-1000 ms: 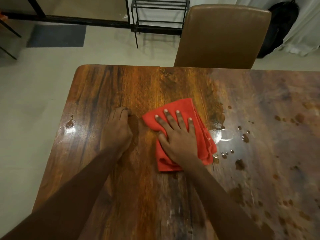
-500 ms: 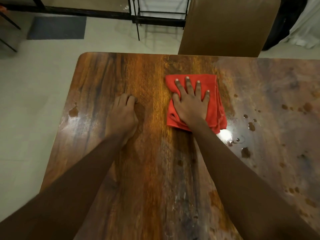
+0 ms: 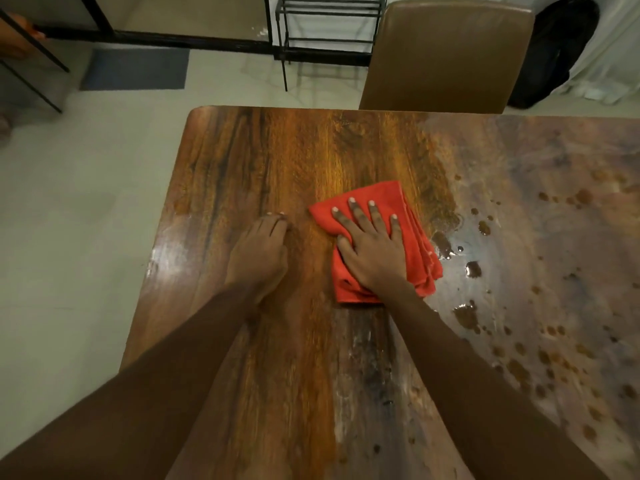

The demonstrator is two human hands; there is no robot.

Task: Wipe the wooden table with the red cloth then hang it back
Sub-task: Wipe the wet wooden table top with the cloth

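Pale floor (image 3: pixel 86 202) lies open along the whole 9 o'clock side of the wooden table (image 3: pixel 242 161), whose rounded corner sits at 11 o'clock and whose left edge runs down toward 7. At 12 to 1 o'clock a brown chair (image 3: pixel 446 57) is pushed up against the far edge; beyond it stand a black metal rack (image 3: pixel 329 15) and, toward 2, a black bag (image 3: pixel 554 46). A dark mat (image 3: pixel 135 69) lies on the floor at 10 o'clock.

Bare wood stretches from the cloth out to the far edge and to the left edge. Brown droplets (image 3: pixel 472 268) and wet smears cover the tabletop from 3 to 5 o'clock.

Near the table's middle lies the folded red cloth (image 3: pixel 419 247). The right hand (image 3: pixel 374 251) presses flat on it, fingers straight and slightly spread toward 12, gripping nothing. Just beside it at 9 o'clock the left hand (image 3: pixel 258 251) rests on bare wood, apart from the cloth, fingers loosely bent with the tips down, holding nothing. Both forearms reach in from 6 o'clock.
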